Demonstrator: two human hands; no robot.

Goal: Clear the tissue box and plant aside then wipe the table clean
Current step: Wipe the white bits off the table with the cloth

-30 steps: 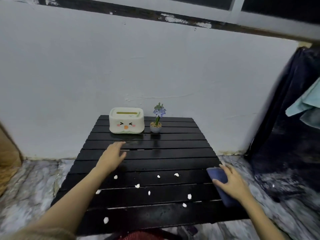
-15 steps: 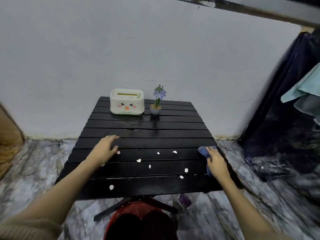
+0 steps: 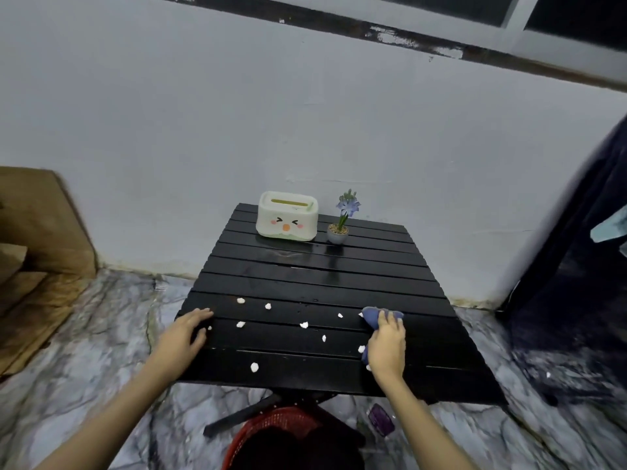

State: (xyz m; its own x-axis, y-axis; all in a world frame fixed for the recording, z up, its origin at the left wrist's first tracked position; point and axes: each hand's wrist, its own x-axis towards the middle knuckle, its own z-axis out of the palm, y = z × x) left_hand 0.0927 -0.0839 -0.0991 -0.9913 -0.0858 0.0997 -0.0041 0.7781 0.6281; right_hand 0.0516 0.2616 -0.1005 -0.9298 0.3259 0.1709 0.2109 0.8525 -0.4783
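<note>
A black slatted table (image 3: pixel 315 286) stands against the white wall. At its far edge sit a cream tissue box (image 3: pixel 287 216) with a cartoon face and, just to its right, a small potted plant (image 3: pixel 340 222) with a purple flower. Several white crumbs (image 3: pixel 304 324) lie scattered on the near slats. My right hand (image 3: pixel 386 347) presses a blue cloth (image 3: pixel 373 317) onto the table at the near right, touching the crumbs. My left hand (image 3: pixel 185 335) lies flat on the near left edge, fingers apart and holding nothing.
A red basket (image 3: pixel 271 427) and the table's black leg sit under the near edge, with a small purple object (image 3: pixel 381 419) on the marble floor. Brown cardboard (image 3: pixel 40 239) leans at the left. Dark fabric (image 3: pixel 576 266) hangs at the right.
My right hand has slid the blue cloth leftward from the table's right edge in among the crumbs. My left hand has drawn back to the near left edge. The view has tilted.
</note>
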